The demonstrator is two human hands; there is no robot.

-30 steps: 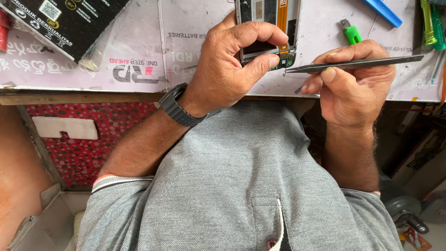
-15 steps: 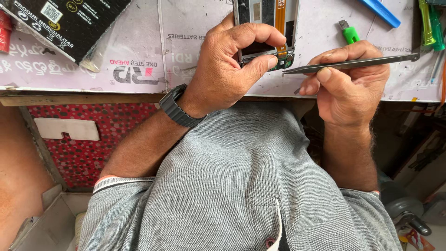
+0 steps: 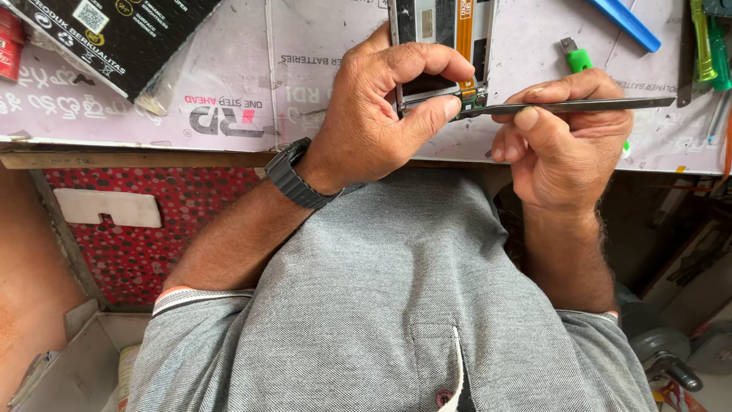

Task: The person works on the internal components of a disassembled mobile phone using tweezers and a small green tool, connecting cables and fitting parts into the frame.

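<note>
An opened phone (image 3: 435, 23) lies on the printed work mat (image 3: 305, 91), its insides showing with an orange flex cable (image 3: 465, 30). My left hand (image 3: 381, 107), with a dark watch (image 3: 297, 175) on the wrist, grips the phone's near end between thumb and fingers. My right hand (image 3: 560, 145) pinches a long thin metal tool (image 3: 595, 105), held level. The tool's tip rests at the small green board on the phone's near corner, beside my left thumb.
A black printed box (image 3: 114, 38) sits at the mat's far left beside a red can (image 3: 9, 42). A green-handled cutter (image 3: 577, 57), a blue tool (image 3: 625, 23) and green screwdrivers (image 3: 705, 42) lie to the right. Below the table edge are a red dotted panel (image 3: 152, 221) and a cardboard box (image 3: 84, 366).
The metal tool's tip has crept slightly left toward the phone's corner. My left hand keeps the same grip on the phone.
</note>
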